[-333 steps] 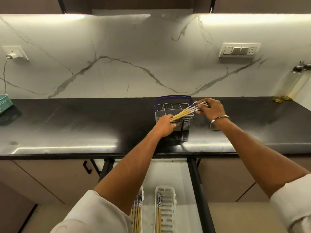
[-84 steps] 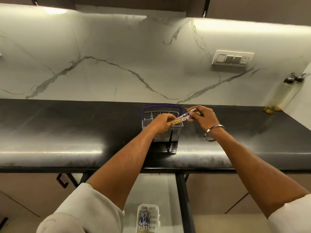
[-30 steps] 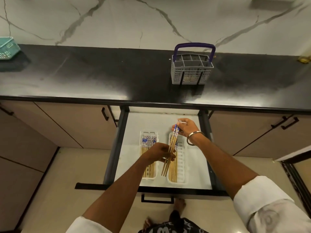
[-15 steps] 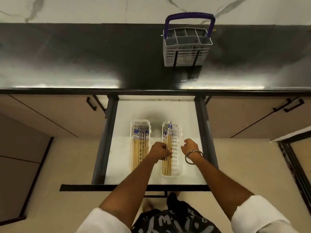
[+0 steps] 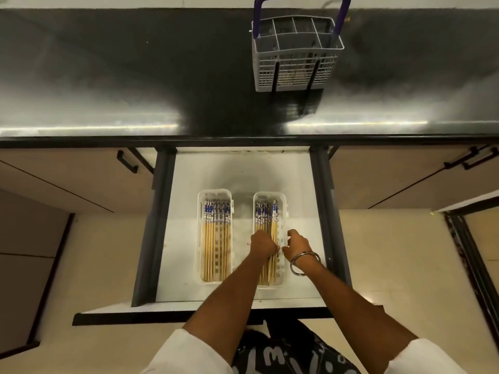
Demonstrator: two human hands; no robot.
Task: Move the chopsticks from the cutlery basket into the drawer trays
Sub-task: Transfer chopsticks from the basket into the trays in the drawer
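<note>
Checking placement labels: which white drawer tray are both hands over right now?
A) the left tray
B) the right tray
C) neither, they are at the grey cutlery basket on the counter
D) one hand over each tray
B: the left hand and the right hand both sit over the white plastic right tray, on its blue-topped wooden chopsticks; the white plastic left tray is untouched.

Bare drawer floor lies open between the two trays and far of them. The basket stands alone on the counter, with room all round.
</note>
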